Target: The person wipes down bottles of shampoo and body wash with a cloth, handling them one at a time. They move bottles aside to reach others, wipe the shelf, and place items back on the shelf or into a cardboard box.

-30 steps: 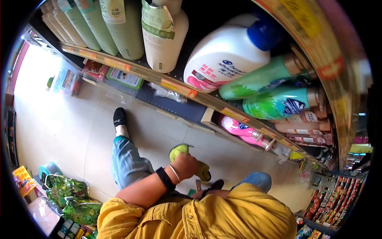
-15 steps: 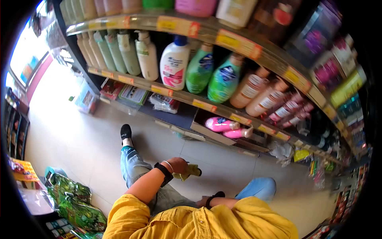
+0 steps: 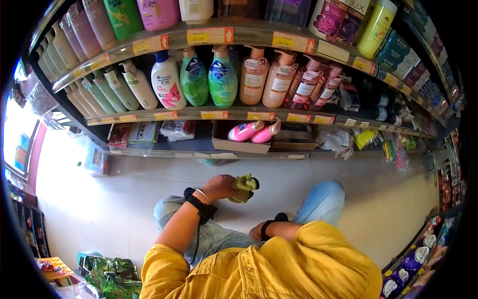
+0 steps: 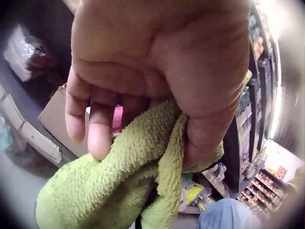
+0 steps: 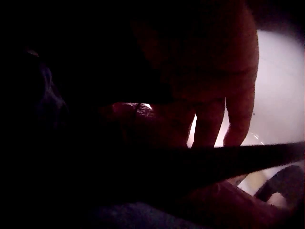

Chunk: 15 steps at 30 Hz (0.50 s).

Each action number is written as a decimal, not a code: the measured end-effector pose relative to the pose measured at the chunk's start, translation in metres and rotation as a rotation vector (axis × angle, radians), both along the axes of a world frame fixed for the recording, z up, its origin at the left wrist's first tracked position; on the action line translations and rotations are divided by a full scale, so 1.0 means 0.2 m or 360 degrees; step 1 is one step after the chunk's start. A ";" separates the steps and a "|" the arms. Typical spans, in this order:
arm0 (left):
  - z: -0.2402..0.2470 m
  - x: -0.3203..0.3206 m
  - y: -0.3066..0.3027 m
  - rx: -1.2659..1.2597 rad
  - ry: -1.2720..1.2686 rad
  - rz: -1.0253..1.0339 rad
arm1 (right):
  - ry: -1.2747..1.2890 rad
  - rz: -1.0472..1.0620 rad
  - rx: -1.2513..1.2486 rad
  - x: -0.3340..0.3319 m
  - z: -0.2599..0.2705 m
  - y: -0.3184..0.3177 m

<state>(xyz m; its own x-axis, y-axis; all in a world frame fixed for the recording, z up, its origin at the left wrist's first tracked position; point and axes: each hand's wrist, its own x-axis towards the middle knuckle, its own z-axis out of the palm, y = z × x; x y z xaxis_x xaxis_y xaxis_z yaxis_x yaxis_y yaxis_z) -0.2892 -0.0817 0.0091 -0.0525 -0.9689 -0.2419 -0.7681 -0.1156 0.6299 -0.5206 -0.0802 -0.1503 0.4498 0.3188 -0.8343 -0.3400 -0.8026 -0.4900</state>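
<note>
A fuzzy yellow-green cloth (image 3: 244, 189) is pinched in my left hand (image 3: 219, 187), which reaches out over the floor in front of the low shelf. Seen from the left wrist, the bunched cloth (image 4: 105, 181) is caught between thumb and fingers and hangs below the palm. Beyond it, part of an open cardboard box (image 3: 241, 146) shows, with two pink bottles (image 3: 244, 131) lying in it on the bottom shelf. My right hand (image 3: 256, 231) stays low by my lap; its view is very dark, with loosely extended fingers (image 5: 238, 114) and no held object showing.
Shampoo and wash bottles (image 3: 222, 79) line the shelf above the box, behind a price-tag rail (image 3: 214, 115). A crumpled clear plastic bag (image 3: 336, 139) lies right of the box. Green plastic packages (image 3: 110, 276) sit at the lower left, and a clear bin (image 3: 94, 158) stands by the doorway.
The head view has swung to face the shelves squarely. My left hand has moved forward with the cloth, nearer the bottom shelf, and the left leg is drawn in. The right hand stays low.
</note>
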 end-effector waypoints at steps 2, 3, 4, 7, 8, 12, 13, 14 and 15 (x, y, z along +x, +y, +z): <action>0.05 -0.04 0.00 0.0029 0.0042 0.0022 | 0.0070 -0.0105 0.0056 -0.04 -0.11 0.02; 0.08 -0.05 -0.02 0.0055 0.0055 0.0063 | 0.0111 -0.0193 0.0106 -0.06 -0.15 0.03; 0.07 -0.06 -0.02 0.0026 0.0070 0.0070 | 0.0123 -0.0186 0.0076 -0.07 -0.17 0.03; 0.03 -0.07 -0.02 -0.0347 0.0233 0.0108 | 0.0126 -0.0006 -0.0032 -0.04 -0.16 0.01; 0.02 -0.06 -0.02 -0.0362 0.0235 0.0125 | 0.0129 0.0011 -0.0047 -0.03 -0.14 0.01; 0.01 -0.01 0.05 -0.0417 0.0203 0.0195 | 0.0303 -0.0171 -0.0009 0.07 0.08 0.05; 0.01 -0.01 0.05 -0.0446 0.0145 0.0235 | 0.0269 -0.0098 -0.0101 0.09 0.12 0.05; -0.01 -0.02 0.06 -0.0467 0.0089 0.0264 | 0.0236 -0.0035 -0.0184 0.11 0.15 0.07; 0.00 -0.02 0.06 -0.0438 0.0052 0.0256 | 0.0289 -0.0119 -0.0173 0.15 0.23 0.07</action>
